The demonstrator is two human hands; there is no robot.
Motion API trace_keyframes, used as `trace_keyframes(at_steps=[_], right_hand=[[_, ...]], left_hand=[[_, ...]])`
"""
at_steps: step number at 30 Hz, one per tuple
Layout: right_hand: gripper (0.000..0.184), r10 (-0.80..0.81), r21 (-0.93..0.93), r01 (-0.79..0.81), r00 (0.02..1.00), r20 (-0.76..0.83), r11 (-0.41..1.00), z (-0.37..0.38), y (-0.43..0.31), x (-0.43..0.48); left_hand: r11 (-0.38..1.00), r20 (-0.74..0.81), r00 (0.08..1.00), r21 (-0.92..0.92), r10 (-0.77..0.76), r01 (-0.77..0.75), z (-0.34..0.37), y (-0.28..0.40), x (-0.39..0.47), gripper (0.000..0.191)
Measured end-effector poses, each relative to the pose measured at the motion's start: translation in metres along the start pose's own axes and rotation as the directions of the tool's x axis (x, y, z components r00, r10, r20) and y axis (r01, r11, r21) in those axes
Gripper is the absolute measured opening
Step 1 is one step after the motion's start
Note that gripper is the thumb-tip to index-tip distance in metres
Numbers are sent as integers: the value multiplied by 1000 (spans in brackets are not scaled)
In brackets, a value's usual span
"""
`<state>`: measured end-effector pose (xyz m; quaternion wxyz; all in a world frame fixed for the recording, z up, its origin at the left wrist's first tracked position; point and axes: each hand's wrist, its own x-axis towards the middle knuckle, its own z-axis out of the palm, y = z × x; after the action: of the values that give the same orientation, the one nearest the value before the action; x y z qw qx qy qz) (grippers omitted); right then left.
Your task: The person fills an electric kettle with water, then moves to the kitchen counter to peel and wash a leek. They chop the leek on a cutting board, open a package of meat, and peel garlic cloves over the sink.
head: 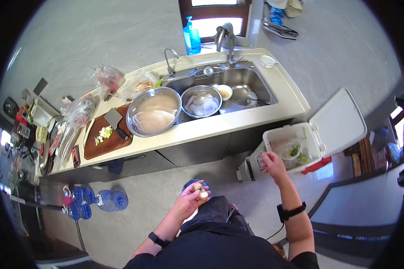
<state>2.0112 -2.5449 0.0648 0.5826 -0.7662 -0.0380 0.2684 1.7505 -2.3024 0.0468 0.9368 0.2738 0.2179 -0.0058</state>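
Note:
My left hand [190, 199] holds a small pale-brown piece with a white cut face, perhaps ginger root [202, 192], in front of my body. My right hand [272, 165] is over the near left edge of an open white trash bin [267, 134]; its fingers are curled, and whether anything is between them cannot be made out. Green scraps and a clear plastic container [291, 149] lie in the bin. On the counter, a cleaver [113, 117] rests on a brown cutting board [97, 150] beside chopped pale-green pieces [104, 133].
A large steel bowl [130, 125] of cloudy liquid sits at the sink's left edge. Inside the sink [262, 84] are a smaller steel bowl [219, 107], a white bowl [225, 91] and a strainer [240, 94]. Blue water bottles [112, 200] lie on the floor. The bin's lid [340, 117] stands open.

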Motion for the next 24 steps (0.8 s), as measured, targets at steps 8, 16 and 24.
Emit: trace_keyframes(at_steps=[8,16,24], right_hand=[[45,109,149,-133,981,161,980,49,-52,230],[71,379,-179,-349,907,184,920,127,-47,425],[68,528,-315,-438,789,315,842,180,14,504]], left_hand=[[984,-235,962,-73,140,-161,13,33,45,38],[980,-314,941,-107,125,-166,22,102,136,40],[989,-445,896,-124,16,-79,34,124,183,43]])
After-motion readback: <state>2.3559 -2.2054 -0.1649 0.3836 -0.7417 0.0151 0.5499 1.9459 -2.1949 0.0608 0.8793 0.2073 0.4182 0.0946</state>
